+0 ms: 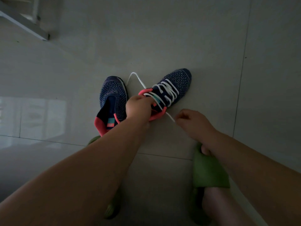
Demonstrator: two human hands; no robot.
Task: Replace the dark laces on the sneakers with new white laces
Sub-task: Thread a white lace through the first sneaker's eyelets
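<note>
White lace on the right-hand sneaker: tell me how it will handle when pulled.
The white lace looks floppy: its free loop sags to the floor. Probably light, since the right hand pinches its tip. Pulling may drag the sneaker, though the left hand steadies it.

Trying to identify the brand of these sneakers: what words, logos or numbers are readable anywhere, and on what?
None can be read.
Teal patch on the unlaced navy knit sneaker's pink heel tab: a pale mark, too blurred to read.
Teal tongue label on the white-laced navy sneaker: no legible text.
</note>
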